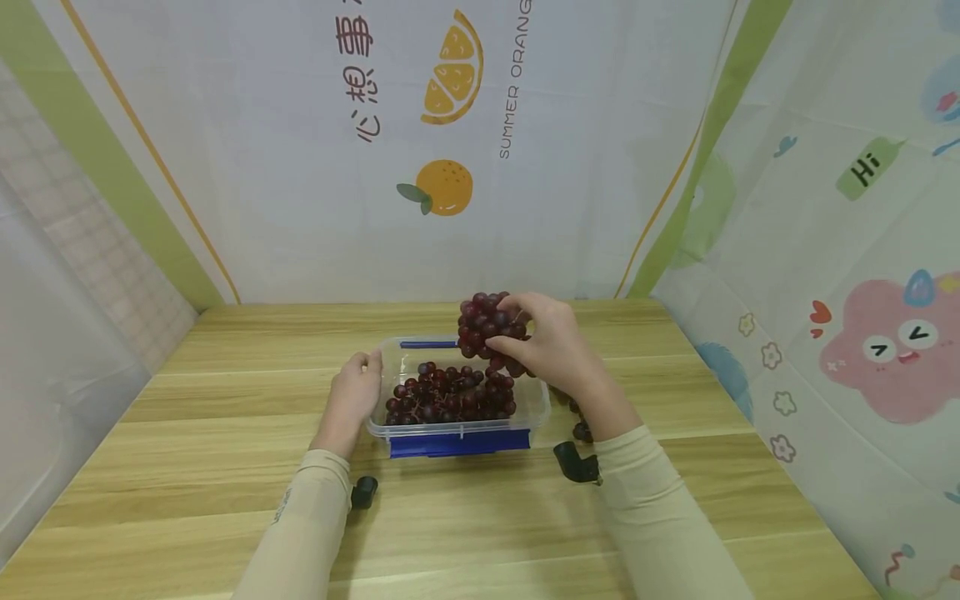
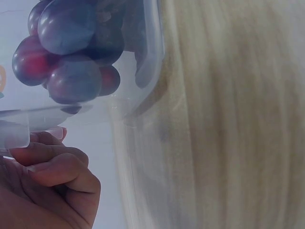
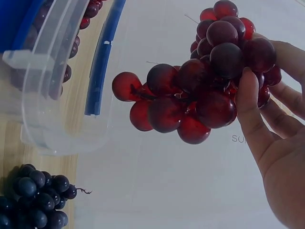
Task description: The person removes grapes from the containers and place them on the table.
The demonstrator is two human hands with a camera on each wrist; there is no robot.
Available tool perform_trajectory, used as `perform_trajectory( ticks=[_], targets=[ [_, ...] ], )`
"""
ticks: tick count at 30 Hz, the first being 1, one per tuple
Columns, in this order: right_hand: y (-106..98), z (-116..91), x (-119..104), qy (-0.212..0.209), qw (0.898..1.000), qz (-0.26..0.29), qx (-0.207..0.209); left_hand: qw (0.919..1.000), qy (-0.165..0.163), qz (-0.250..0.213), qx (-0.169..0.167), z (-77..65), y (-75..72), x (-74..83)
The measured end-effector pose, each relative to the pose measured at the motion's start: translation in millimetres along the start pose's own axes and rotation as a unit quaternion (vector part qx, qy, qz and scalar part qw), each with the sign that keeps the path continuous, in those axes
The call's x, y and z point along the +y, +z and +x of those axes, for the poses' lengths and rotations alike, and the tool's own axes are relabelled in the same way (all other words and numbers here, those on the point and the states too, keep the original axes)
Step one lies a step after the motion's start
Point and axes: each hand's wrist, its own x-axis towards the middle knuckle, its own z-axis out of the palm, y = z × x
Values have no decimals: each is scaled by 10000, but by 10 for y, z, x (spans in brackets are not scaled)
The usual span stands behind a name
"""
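Observation:
My right hand (image 1: 551,342) holds a bunch of red grapes (image 1: 478,327) up over the right rear part of a clear plastic food container (image 1: 542,410) with blue clips. In the right wrist view, the thumb and fingers pinch the upper end of this bunch, and its lower end hangs free beside the container. More dark red grapes (image 1: 450,398) lie inside the container. At the container's left side, my left hand (image 1: 355,393) grips the rim with curled fingers (image 2: 62,169); part of that grip is hidden in the left wrist view.
Another bunch of dark grapes (image 3: 40,198) lies on the wooden table (image 1: 225,400) to the right of the container, partly behind my right forearm in the head view. A printed white cloth (image 1: 300,208) hangs behind the table, and another covers the right side.

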Motion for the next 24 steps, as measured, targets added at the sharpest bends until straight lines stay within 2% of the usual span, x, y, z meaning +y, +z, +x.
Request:
perform_trajectory(
  ticks=[24],
  targets=[
    [-154,-56,170,230,9992,-46,331,10000,7,86,-5,-26,-11,15]
  ],
)
